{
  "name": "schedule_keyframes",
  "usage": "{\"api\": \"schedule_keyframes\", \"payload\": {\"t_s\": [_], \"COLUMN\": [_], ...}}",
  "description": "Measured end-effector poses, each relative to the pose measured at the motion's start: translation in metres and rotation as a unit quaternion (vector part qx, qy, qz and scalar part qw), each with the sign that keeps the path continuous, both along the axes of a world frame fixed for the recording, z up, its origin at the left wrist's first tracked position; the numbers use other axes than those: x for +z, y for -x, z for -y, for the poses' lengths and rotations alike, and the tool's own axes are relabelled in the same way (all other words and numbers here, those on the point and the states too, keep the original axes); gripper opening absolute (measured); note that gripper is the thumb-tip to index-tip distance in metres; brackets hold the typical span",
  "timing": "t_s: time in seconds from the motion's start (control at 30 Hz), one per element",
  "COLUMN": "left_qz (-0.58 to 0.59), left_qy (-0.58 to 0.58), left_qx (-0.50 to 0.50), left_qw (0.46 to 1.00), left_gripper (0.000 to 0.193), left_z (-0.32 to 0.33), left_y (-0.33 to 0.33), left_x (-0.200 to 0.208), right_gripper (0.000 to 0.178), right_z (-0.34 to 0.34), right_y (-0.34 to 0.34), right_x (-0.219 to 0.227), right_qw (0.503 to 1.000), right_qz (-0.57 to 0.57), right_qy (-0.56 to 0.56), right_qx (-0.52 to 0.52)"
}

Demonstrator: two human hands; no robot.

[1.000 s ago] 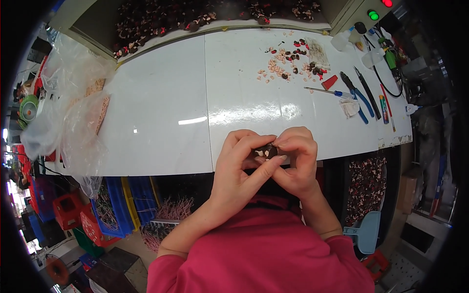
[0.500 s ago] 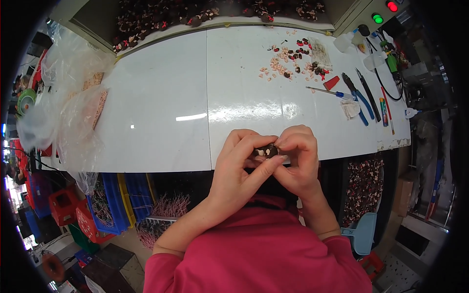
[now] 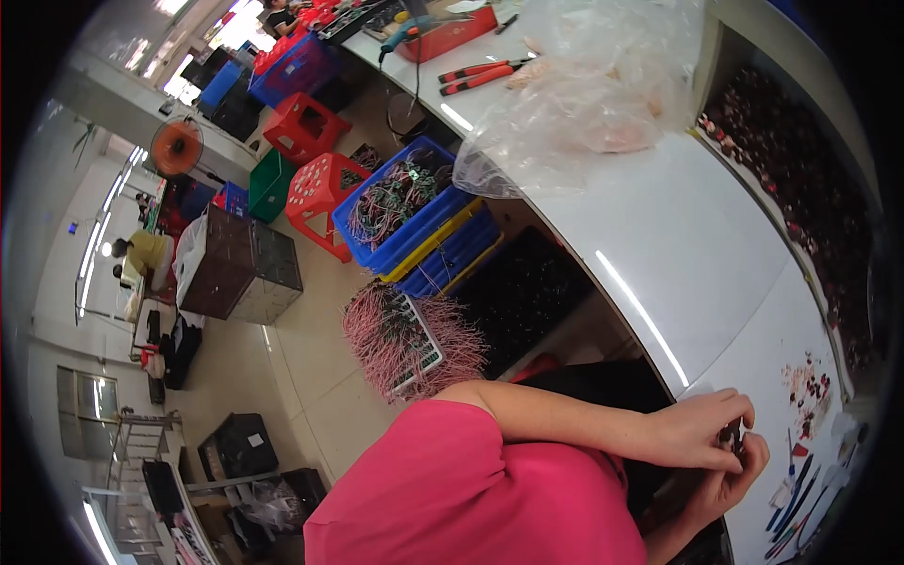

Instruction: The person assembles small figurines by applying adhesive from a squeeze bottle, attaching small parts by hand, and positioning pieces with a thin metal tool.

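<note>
My left hand (image 3: 699, 433) is closed around a small dark brown rounded piece (image 3: 729, 434) with pale spots, above the near edge of the white worktable (image 3: 670, 247). My right hand (image 3: 727, 488) meets it from the other side, its bent fingers against the same piece. Most of the piece is covered by my fingers. Beyond my hands on the tabletop lie scattered pale pink bits (image 3: 803, 384) and some dark and red pieces. Pliers with blue handles (image 3: 797, 492) and a screwdriver (image 3: 783, 487) rest beside my right hand.
A tray of dark pieces (image 3: 786, 179) stands along the table's far side. Clear plastic bags (image 3: 574, 118) and red-handled cutters (image 3: 482, 75) lie at the table's other end. Blue crates (image 3: 377, 254) of wires, bundled pink wires (image 3: 363, 330) and red stools (image 3: 315, 202) stand on the floor.
The view has swung left and tilted, so the floor and room show and my hands sit at the lower right. Both hands still hold the dark piece.
</note>
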State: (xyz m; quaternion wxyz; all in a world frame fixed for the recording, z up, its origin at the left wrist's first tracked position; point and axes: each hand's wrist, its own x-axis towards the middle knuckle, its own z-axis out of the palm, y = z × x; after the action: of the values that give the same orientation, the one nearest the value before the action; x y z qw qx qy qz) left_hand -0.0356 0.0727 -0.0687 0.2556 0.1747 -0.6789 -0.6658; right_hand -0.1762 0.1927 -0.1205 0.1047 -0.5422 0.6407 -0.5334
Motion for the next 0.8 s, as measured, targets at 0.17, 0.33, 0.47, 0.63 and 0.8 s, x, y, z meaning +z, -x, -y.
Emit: {"api": "schedule_keyframes", "payload": {"t_s": [0.17,0.33,0.47,0.63,0.8], "left_qz": [-0.056,-0.120,-0.092,-0.079,-0.084], "left_qy": [-0.087,-0.006,0.037,0.070,0.020], "left_qx": [-0.044,-0.005,0.009,0.037,0.012], "left_qw": [0.994,0.993,0.995,0.994,0.996], "left_gripper": [0.027,0.023,0.022,0.022,0.024], "left_z": [0.003,0.016,0.025,0.031,0.022], "left_y": [-0.007,0.006,0.012,0.011,0.008], "left_x": [0.004,-0.009,-0.015,-0.017,-0.026], "right_gripper": [0.030,0.035,0.038,0.030,0.032], "right_z": [-0.001,0.011,0.011,0.020,0.011], "right_y": [0.008,-0.004,-0.002,-0.010,-0.004], "right_x": [0.006,0.021,0.016,0.018,0.006], "right_qw": [0.981,0.969,0.980,0.992,0.985], "right_qz": [0.193,0.247,0.186,0.114,0.157], "right_qy": [0.007,-0.022,-0.063,-0.032,-0.047], "right_qx": [-0.009,0.005,-0.036,-0.048,-0.061]}}
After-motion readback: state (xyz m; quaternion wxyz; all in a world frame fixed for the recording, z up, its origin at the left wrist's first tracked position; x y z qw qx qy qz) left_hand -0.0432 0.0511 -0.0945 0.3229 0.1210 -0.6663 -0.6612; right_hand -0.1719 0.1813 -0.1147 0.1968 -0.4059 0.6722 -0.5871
